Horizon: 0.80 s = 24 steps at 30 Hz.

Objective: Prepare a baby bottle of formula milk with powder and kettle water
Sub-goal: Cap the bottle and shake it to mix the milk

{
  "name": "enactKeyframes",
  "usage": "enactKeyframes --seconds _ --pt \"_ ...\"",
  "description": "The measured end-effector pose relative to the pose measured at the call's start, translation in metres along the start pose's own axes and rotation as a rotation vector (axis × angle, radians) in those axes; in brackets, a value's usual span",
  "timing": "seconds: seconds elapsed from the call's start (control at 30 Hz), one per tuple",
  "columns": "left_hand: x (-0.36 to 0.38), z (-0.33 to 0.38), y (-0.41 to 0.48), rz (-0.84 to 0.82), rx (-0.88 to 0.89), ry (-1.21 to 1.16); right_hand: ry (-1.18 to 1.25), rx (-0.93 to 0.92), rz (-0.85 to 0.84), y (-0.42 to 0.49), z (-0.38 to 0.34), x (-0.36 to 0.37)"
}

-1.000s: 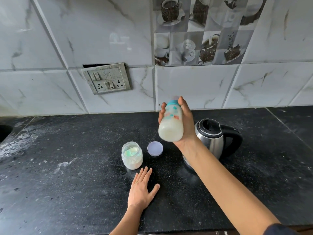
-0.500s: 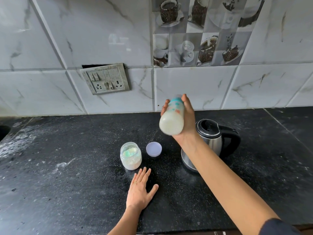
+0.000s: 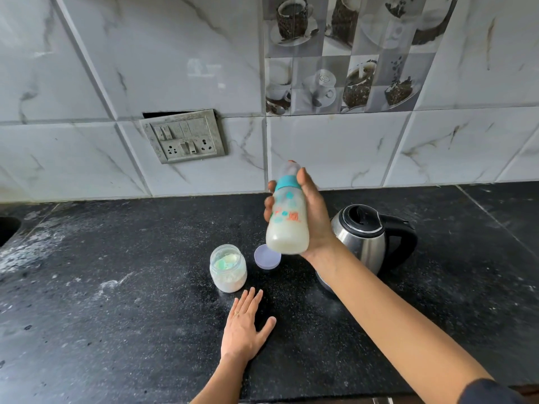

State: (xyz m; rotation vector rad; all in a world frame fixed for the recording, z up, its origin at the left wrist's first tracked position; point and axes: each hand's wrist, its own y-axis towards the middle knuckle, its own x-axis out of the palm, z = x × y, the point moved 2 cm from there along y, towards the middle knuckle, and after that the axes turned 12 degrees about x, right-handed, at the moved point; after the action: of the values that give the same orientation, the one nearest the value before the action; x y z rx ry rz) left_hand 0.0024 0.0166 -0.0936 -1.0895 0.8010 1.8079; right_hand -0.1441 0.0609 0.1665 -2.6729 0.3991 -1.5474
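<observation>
While the right grip (image 3: 316, 218) encircles it, the bottle (image 3: 287, 225) hovers midair.

Bottle (image 3: 287, 223): translucent plastic, teal plastic collar, milky liquid inside. Jar (image 3: 228, 268): clear plastic, white powder in it. Lid (image 3: 267, 257): pale matt plastic. Kettle (image 3: 366, 237): shiny brushed steel, glossy black plastic handle and lid. Counter (image 3: 116, 316): black speckled stone, dusty. Wall tiles (image 3: 335, 150): glossy marble-look. Switch plate (image 3: 183, 140): grimy plastic.
</observation>
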Motion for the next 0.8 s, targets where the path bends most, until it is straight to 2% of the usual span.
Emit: enactKeyframes --seconds 0.1,0.17,0.27,0.37,0.4,0.53,0.67,0.8 --pt "0.001 0.001 0.0 -0.005 -0.001 0.004 0.144 -0.008 0.015 0.001 -0.007 -0.002" --pt "0.0 0.0 0.0 -0.004 -0.007 0.002 0.043 0.034 0.002 -0.003 0.0 0.0" --pt "0.0 0.0 0.0 -0.005 -0.007 0.004 -0.056 -0.027 0.015 -0.003 0.003 0.001" --pt "0.0 0.001 0.0 -0.004 -0.003 0.008 0.194 -0.067 0.018 0.001 -0.011 -0.005" --pt "0.0 0.001 0.0 -0.004 -0.005 0.003 0.192 -0.05 0.014 -0.001 -0.01 -0.005" --pt "0.0 0.0 0.0 0.001 -0.006 0.001 -0.059 -0.04 0.019 -0.005 0.006 -0.007" --pt "-0.001 0.002 0.0 0.003 -0.003 0.009 0.093 -0.067 -0.002 -0.005 -0.008 -0.003" --pt "0.0 0.001 0.0 0.011 -0.001 -0.005 -0.094 -0.081 -0.015 -0.012 0.007 -0.008"
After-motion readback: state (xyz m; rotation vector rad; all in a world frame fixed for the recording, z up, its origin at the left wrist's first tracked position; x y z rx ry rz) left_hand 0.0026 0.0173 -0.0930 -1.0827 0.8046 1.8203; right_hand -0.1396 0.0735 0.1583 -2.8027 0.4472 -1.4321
